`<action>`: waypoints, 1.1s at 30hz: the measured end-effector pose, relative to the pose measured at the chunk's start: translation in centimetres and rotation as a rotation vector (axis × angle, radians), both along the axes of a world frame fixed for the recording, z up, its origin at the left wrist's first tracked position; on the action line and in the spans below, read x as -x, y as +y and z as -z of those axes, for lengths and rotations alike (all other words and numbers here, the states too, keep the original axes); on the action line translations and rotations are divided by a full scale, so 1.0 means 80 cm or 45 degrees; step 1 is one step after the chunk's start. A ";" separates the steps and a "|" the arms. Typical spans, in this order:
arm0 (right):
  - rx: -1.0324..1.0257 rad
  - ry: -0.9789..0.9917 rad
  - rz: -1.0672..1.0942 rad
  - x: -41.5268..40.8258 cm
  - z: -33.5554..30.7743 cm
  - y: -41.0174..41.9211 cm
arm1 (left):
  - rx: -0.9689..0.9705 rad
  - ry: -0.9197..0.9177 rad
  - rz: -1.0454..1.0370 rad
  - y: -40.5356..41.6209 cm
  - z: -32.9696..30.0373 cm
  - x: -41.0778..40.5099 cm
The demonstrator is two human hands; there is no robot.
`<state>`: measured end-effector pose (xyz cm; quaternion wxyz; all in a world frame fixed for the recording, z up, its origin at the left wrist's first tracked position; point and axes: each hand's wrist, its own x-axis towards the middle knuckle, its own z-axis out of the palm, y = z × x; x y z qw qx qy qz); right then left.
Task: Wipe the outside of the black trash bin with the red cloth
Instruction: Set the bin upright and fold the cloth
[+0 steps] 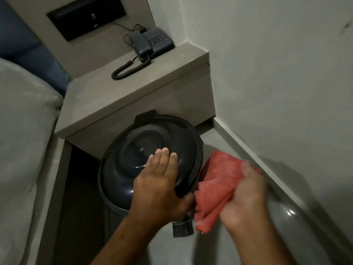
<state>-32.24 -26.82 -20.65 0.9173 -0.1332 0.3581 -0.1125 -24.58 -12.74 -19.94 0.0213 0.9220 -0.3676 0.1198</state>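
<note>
The black trash bin (133, 150) stands on the floor below a grey ledge, its round domed lid closed and its foot pedal (182, 228) sticking out at the front. My left hand (158, 186) lies flat on the lid's front edge, fingers stretched over the top and thumb hooked under the rim. My right hand (246, 197) is closed around the bunched red cloth (219, 176), which presses against the bin's right side. The bin's lower body is mostly hidden by my left arm.
A grey ledge (124, 92) above the bin carries a dark corded telephone (152, 42). A grey cushion or mattress (23, 140) fills the left. A pale wall (277, 73) with a grey baseboard runs along the right, close to the bin.
</note>
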 end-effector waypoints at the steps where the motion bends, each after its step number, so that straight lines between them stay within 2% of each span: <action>1: 0.007 -0.012 0.068 0.008 -0.011 -0.012 | 0.022 -0.013 0.019 -0.003 0.003 -0.003; 5: 0.059 -0.067 0.151 -0.002 -0.079 -0.031 | 0.088 0.101 0.023 -0.005 0.002 -0.003; 9: 0.027 -0.003 0.001 -0.041 -0.159 -0.013 | -0.080 0.555 0.012 -0.008 -0.058 0.006; 10: 0.027 -0.003 -0.049 -0.052 -0.185 -0.004 | -0.059 0.675 -0.037 -0.003 -0.084 0.002; 12: 0.052 -0.029 -0.126 -0.066 -0.227 0.010 | 0.279 0.982 -0.298 0.008 -0.132 0.000; 13: 0.093 -0.058 -0.184 -0.075 -0.252 0.017 | 0.539 1.154 -0.509 0.017 -0.164 -0.006; 14: 0.124 -0.071 -0.238 -0.083 -0.272 0.025 | 0.889 1.364 -0.741 0.031 -0.196 -0.010; 16: 0.138 -0.090 -0.367 -0.095 -0.319 0.046 | 1.740 1.859 -1.140 0.067 -0.262 -0.021; 17: 0.140 -0.097 -0.422 -0.096 -0.339 0.056 | 1.993 1.997 -1.169 0.082 -0.292 -0.025; 18: 0.161 -0.090 -0.486 -0.099 -0.365 0.068 | 2.099 2.032 -1.162 0.099 -0.331 -0.029; 19: 0.179 -0.070 -0.539 -0.096 -0.387 0.079 | 2.082 2.025 -1.144 0.111 -0.368 -0.028; 21: 0.200 -0.044 -0.650 -0.090 -0.431 0.098 | 1.891 1.925 -1.131 0.137 -0.443 -0.023; 23: 0.203 -0.062 -0.761 -0.087 -0.481 0.114 | 1.815 1.811 -1.088 0.158 -0.503 -0.025; 25: 0.237 -0.109 -0.859 -0.089 -0.514 0.122 | 1.750 1.735 -1.064 0.164 -0.538 -0.029; 27: 0.315 -0.117 -0.903 -0.098 -0.536 0.120 | 1.801 1.641 -1.083 0.167 -0.558 -0.042; 30: 0.641 0.040 -0.902 -0.117 -0.548 0.101 | 1.889 1.501 -1.116 0.162 -0.563 -0.067; 33: 1.073 0.197 -0.900 -0.149 -0.538 0.081 | 1.889 1.480 -1.159 0.152 -0.546 -0.100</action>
